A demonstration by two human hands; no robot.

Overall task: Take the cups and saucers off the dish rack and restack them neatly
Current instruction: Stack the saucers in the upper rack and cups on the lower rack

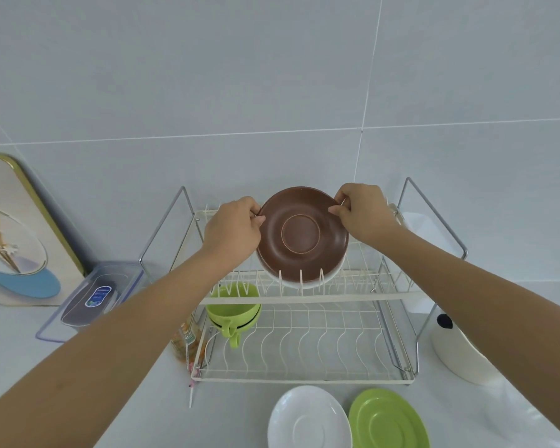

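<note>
Both hands are pinching the brown saucer (pixel 301 234) standing on the rack's (pixel 307 299) upper tier: left hand (pixel 233 229) gripping at nine o'clock, right hand (pixel 364 213) at two

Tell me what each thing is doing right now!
Brown saucer: upright in the rack's top shelf, gripped at both edges.
Left hand: pinching the brown saucer's left rim.
Right hand: pinching its right rim.
Green cups: stacked on the lower shelf, handles toward the camera.
White saucer: flat on the counter.
Green saucer: flat on the counter, beside the white one.
Dish rack: standing, mostly empty.
</note>
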